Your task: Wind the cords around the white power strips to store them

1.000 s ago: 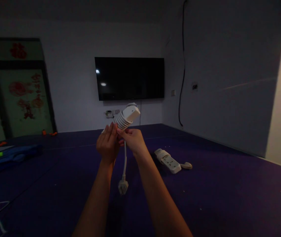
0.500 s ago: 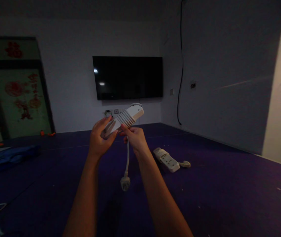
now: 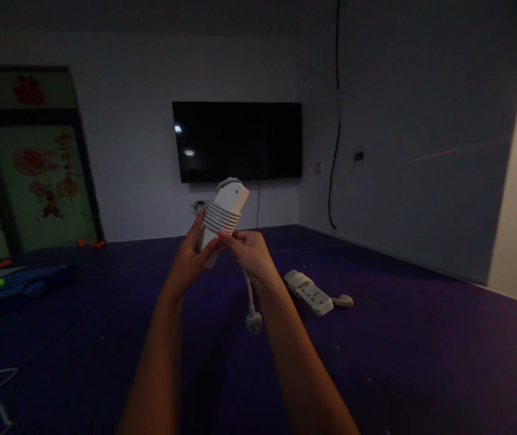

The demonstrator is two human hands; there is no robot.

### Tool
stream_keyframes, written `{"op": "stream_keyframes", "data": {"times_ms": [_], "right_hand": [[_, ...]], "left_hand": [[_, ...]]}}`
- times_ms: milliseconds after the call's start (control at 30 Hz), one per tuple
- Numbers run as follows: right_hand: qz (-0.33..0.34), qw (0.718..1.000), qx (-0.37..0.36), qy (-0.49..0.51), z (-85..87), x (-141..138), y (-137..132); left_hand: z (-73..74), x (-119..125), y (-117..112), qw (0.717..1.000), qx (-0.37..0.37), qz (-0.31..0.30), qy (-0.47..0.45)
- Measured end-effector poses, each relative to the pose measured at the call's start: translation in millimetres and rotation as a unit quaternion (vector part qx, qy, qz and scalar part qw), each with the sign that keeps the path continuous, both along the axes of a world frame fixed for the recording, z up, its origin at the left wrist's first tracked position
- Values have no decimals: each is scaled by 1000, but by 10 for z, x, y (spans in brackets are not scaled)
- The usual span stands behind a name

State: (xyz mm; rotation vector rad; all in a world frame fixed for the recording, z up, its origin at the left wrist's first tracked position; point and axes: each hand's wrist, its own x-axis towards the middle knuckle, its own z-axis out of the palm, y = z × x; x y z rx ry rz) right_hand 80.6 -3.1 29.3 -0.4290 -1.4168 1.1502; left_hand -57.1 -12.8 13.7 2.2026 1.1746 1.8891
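Note:
A white power strip [image 3: 231, 197] is held up in front of me, tilted, its cord [image 3: 222, 217] wound around its middle in several turns. My left hand [image 3: 190, 257] grips its lower part, thumb in front and fingers along the side. With thumb and fingers closed, my right hand [image 3: 251, 251] pinches at the lower edge of the coil; the exact bit of cord between the fingertips is hidden. From below that hand the cord's end hangs down with its plug [image 3: 253, 322]. To the right, a second power strip [image 3: 316, 299] lies on the purple surface, cord wrapped about one end.
A dark television [image 3: 237, 142] hangs on the far wall, and a black cable [image 3: 334, 169] runs down the right wall. Blue cloth [image 3: 35, 283] lies at left on the purple surface [image 3: 398, 362]. A white cable [image 3: 2, 386] is at lower left.
The held power strip has turned more upright, and its top has shifted left. The dangling plug has swung to the right. Both hands keep hold; the second strip stays in place.

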Motion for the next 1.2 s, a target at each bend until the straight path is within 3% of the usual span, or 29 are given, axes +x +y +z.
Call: {"op": "stream_keyframes", "data": {"times_ms": [167, 333, 500, 733, 1200], "right_hand": [[-12, 1000, -7, -8, -8, 2, 12], [-48, 994, -75, -58, -43, 19, 60], [-43, 993, -92, -58, -41, 18, 59], [-29, 995, -87, -27, 22, 25, -22], [26, 990, -125, -56, 62, 110, -47]], "left_hand": [[-34, 4, 57, 999, 29, 35, 8], [-64, -4, 65, 987, 72, 146, 15], [-92, 57, 81, 969, 90, 225, -49], [-160, 121, 142, 960, 138, 230, -81], [-202, 132, 217, 965, 137, 196, -111]]}}
